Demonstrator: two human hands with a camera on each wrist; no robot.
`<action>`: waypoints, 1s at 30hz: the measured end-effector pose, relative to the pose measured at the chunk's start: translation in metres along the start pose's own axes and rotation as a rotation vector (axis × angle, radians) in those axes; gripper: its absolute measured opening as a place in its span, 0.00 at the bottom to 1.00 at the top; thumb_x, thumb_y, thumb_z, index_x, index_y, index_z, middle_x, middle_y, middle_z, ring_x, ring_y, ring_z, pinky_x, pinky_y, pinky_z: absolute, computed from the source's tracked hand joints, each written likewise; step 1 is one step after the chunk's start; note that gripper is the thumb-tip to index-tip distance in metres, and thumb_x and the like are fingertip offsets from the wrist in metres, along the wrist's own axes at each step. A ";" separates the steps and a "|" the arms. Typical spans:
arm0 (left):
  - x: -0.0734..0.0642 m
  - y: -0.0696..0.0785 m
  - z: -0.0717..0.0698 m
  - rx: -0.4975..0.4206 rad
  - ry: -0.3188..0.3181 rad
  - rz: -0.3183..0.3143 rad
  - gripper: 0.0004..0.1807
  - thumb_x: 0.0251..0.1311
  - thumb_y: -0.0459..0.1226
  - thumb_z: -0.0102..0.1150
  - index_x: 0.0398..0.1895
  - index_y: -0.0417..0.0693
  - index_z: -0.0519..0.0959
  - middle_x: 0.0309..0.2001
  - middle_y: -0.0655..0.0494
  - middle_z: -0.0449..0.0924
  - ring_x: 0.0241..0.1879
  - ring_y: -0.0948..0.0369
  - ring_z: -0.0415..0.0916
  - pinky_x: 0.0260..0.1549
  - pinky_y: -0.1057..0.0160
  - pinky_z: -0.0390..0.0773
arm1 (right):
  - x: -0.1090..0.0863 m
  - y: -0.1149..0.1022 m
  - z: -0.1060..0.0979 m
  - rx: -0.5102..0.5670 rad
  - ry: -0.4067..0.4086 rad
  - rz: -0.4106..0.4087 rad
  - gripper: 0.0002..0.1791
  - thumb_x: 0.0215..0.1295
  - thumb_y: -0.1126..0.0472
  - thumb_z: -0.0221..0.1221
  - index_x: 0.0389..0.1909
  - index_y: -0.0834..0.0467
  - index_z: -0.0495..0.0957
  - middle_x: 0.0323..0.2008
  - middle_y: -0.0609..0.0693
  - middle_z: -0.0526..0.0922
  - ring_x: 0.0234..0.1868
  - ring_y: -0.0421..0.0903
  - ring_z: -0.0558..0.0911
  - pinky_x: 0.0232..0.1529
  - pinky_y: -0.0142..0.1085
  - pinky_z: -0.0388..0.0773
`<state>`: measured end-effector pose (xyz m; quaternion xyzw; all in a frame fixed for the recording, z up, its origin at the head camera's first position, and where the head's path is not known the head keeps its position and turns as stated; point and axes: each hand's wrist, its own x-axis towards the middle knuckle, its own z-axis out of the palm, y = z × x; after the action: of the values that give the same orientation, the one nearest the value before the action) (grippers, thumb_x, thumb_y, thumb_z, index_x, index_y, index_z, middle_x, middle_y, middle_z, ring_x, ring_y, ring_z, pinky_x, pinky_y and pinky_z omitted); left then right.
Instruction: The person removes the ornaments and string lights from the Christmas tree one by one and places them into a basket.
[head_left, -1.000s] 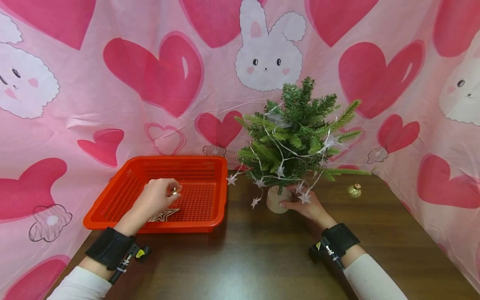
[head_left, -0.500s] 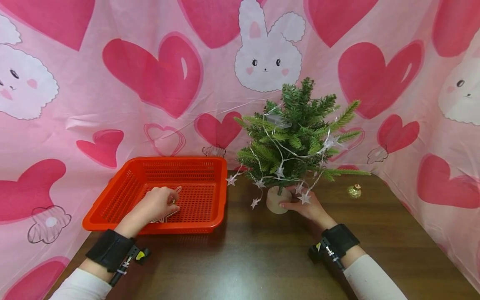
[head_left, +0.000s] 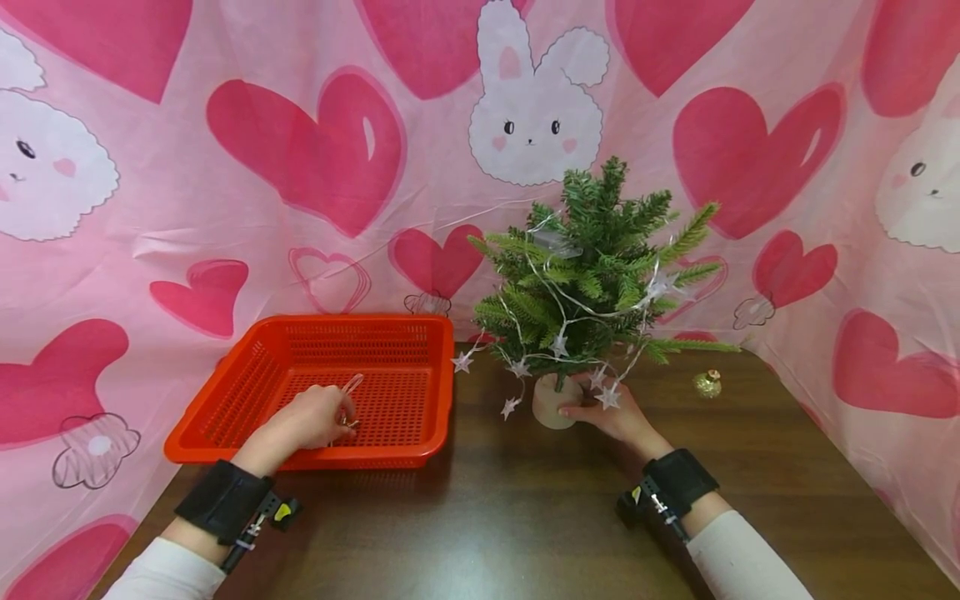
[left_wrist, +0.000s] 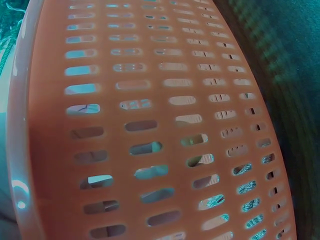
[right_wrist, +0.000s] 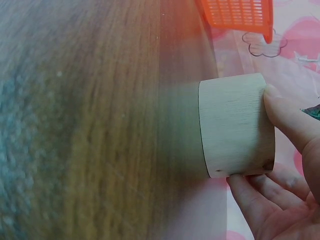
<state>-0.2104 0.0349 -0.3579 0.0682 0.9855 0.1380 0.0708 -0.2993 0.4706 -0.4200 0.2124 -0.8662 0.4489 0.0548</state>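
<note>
My left hand [head_left: 318, 414] is down inside the red basket [head_left: 440, 400], fingertips pinching a small gold ornament [head_left: 348, 422], probably a bauble. Most of it is hidden by the fingers. In the left wrist view the slotted basket wall [left_wrist: 165, 117] blocks the hand, and glittery bits show through its lower slots. My right hand [head_left: 611, 412] grips the pale wooden base [right_wrist: 235, 125] of a small Christmas tree [head_left: 600, 275], thumb on one side and fingers on the other. Clear star lights [head_left: 558, 345] on a wire are draped over the branches.
A gold glitter bauble [head_left: 707, 384] lies on the brown wooden table [head_left: 510, 517], right of the tree. A thin pinkish loop [head_left: 352, 383] shows in the basket behind my left hand. A pink heart-and-bunny cloth [head_left: 442, 150] hangs close behind tree and basket.
My left hand has lowered further into the basket with the gold ornament, covering the wooden star that showed there before. My right hand and the tree stay in place.
</note>
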 end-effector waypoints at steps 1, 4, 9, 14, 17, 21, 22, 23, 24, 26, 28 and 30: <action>0.000 0.000 0.000 0.003 -0.008 -0.003 0.11 0.52 0.37 0.72 0.37 0.44 0.84 0.28 0.52 0.78 0.26 0.58 0.70 0.25 0.63 0.72 | -0.001 -0.005 -0.001 0.007 -0.004 -0.001 0.25 0.50 0.68 0.73 0.49 0.72 0.78 0.45 0.68 0.84 0.45 0.62 0.84 0.36 0.25 0.78; 0.001 0.000 0.000 0.007 -0.031 -0.011 0.10 0.51 0.37 0.72 0.37 0.45 0.85 0.28 0.52 0.77 0.27 0.57 0.70 0.26 0.62 0.72 | -0.005 -0.019 -0.004 0.014 -0.013 -0.001 0.24 0.51 0.70 0.72 0.49 0.74 0.78 0.45 0.71 0.83 0.45 0.64 0.83 0.36 0.26 0.79; 0.002 0.000 0.000 0.015 -0.051 -0.012 0.09 0.51 0.37 0.73 0.35 0.46 0.86 0.31 0.51 0.80 0.28 0.57 0.70 0.27 0.61 0.72 | -0.008 -0.031 -0.006 -0.002 -0.015 0.006 0.23 0.52 0.70 0.71 0.49 0.75 0.78 0.45 0.71 0.83 0.45 0.64 0.83 0.37 0.25 0.79; 0.004 -0.001 0.001 0.037 -0.079 -0.022 0.09 0.51 0.37 0.72 0.36 0.47 0.87 0.34 0.50 0.83 0.30 0.56 0.71 0.31 0.59 0.74 | -0.009 -0.033 -0.007 0.012 -0.021 0.009 0.23 0.52 0.70 0.71 0.49 0.75 0.77 0.45 0.71 0.83 0.45 0.64 0.83 0.37 0.25 0.79; 0.005 -0.002 0.001 0.054 -0.099 -0.019 0.08 0.51 0.37 0.73 0.35 0.47 0.87 0.35 0.51 0.84 0.30 0.57 0.71 0.32 0.59 0.75 | -0.009 -0.034 -0.007 0.013 -0.025 0.014 0.24 0.52 0.70 0.71 0.49 0.75 0.77 0.46 0.71 0.83 0.45 0.65 0.83 0.37 0.24 0.78; 0.007 -0.004 0.002 0.065 -0.123 -0.028 0.08 0.50 0.37 0.73 0.33 0.48 0.87 0.33 0.52 0.83 0.30 0.57 0.71 0.31 0.59 0.74 | -0.008 -0.032 -0.007 0.008 -0.033 0.028 0.24 0.53 0.70 0.70 0.50 0.75 0.77 0.46 0.72 0.82 0.45 0.65 0.84 0.37 0.23 0.78; 0.008 -0.005 0.002 0.067 -0.126 -0.028 0.07 0.50 0.38 0.73 0.33 0.48 0.87 0.33 0.52 0.83 0.30 0.57 0.71 0.31 0.59 0.74 | -0.008 -0.031 -0.006 0.010 -0.035 0.031 0.24 0.53 0.70 0.70 0.50 0.75 0.77 0.46 0.72 0.82 0.45 0.65 0.84 0.37 0.24 0.78; 0.009 -0.005 0.003 0.067 -0.128 -0.027 0.07 0.49 0.38 0.73 0.33 0.49 0.87 0.33 0.52 0.83 0.30 0.57 0.71 0.31 0.59 0.74 | -0.008 -0.029 -0.006 0.014 -0.035 0.031 0.24 0.53 0.70 0.70 0.50 0.75 0.77 0.46 0.72 0.82 0.45 0.65 0.84 0.36 0.24 0.78; 0.010 -0.006 0.003 0.064 -0.131 -0.031 0.07 0.49 0.38 0.73 0.33 0.49 0.87 0.33 0.52 0.83 0.30 0.57 0.71 0.32 0.59 0.74 | -0.007 -0.026 -0.005 0.017 -0.034 0.030 0.24 0.53 0.70 0.71 0.50 0.75 0.77 0.46 0.72 0.82 0.45 0.65 0.84 0.36 0.24 0.78; 0.011 -0.008 0.005 0.069 -0.137 -0.030 0.07 0.50 0.37 0.73 0.32 0.49 0.86 0.33 0.53 0.83 0.30 0.57 0.71 0.32 0.59 0.74 | -0.005 -0.019 -0.004 0.034 -0.028 0.030 0.24 0.52 0.70 0.71 0.50 0.75 0.77 0.46 0.71 0.82 0.46 0.65 0.83 0.36 0.24 0.78; 0.012 -0.010 0.006 0.066 -0.146 -0.031 0.06 0.50 0.37 0.73 0.31 0.49 0.86 0.33 0.53 0.82 0.30 0.57 0.71 0.32 0.59 0.74 | -0.002 -0.008 -0.002 0.038 -0.024 0.030 0.25 0.52 0.68 0.72 0.51 0.73 0.77 0.47 0.70 0.83 0.46 0.63 0.84 0.36 0.24 0.78; 0.012 -0.011 0.007 0.058 -0.153 -0.029 0.05 0.50 0.36 0.73 0.30 0.49 0.85 0.32 0.54 0.82 0.30 0.57 0.71 0.32 0.59 0.74 | 0.001 0.003 0.000 0.034 -0.018 0.030 0.26 0.52 0.66 0.73 0.51 0.71 0.78 0.47 0.68 0.83 0.46 0.60 0.84 0.37 0.24 0.78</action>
<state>-0.2223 0.0283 -0.3686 0.0665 0.9817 0.1027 0.1458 -0.3013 0.4715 -0.4219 0.2044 -0.8619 0.4626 0.0368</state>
